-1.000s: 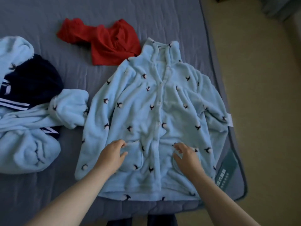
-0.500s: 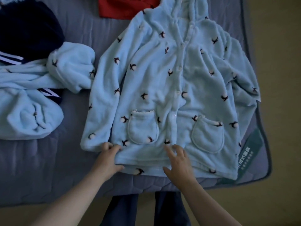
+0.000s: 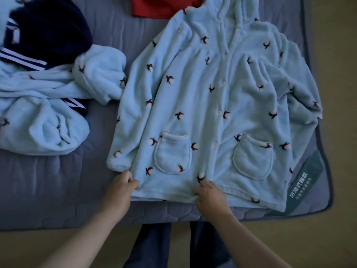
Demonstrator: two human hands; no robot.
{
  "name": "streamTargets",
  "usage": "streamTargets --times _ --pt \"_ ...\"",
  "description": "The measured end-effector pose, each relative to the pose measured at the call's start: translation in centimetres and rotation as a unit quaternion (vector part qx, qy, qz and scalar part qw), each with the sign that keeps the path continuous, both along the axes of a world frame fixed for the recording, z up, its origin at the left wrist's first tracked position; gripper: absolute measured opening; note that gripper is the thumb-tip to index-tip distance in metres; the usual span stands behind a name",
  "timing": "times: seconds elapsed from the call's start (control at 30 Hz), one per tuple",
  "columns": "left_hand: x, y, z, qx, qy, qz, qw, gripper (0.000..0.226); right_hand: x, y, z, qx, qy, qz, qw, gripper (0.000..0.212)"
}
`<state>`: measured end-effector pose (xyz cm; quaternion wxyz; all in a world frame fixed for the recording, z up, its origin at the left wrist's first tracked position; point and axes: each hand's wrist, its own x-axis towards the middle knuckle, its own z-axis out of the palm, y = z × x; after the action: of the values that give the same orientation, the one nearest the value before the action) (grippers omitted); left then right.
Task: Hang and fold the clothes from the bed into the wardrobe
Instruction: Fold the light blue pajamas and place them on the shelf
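Observation:
A light blue fleece pyjama jacket point(image 3: 218, 105) with small dark bird marks, white buttons and two front pockets lies spread face up on the grey bed point(image 3: 48, 190). My left hand point(image 3: 120, 187) pinches its bottom hem at the left corner, fingers curled on the fabric. My right hand point(image 3: 210, 196) grips the hem near the middle, below the button line. Both sleeves lie folded along the jacket's sides.
A matching light blue fleece garment point(image 3: 44, 115) lies crumpled at the left, with a dark navy striped garment point(image 3: 50, 29) partly under it. A red garment point(image 3: 164, 5) lies at the top edge. The bed's right corner carries a green label point(image 3: 303, 180); beige floor point(image 3: 343, 132) lies beyond.
Both hands slid down from the pockets to the bottom hem and closed their fingers on it. The view tilted down toward the bed's near edge.

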<state>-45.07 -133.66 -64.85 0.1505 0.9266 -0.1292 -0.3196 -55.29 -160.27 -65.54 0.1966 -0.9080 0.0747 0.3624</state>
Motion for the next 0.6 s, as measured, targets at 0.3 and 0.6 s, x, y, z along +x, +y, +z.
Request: streamTargets --times 0.3,0.6 --pt "-1.5 -5.9 0.9 0.022 -0.012 -0.102 0.994 0.02 -1.6 -3.0 2.4 0.012 -0.074 -0.125 0.989 0.029" --pt "-4.8 -17.9 1.0 -0.1 0.013 -0.191 0.976 0.028 -6.2 -11.6 2.8 -0.125 -0.033 -0.096 0.987 0.039"
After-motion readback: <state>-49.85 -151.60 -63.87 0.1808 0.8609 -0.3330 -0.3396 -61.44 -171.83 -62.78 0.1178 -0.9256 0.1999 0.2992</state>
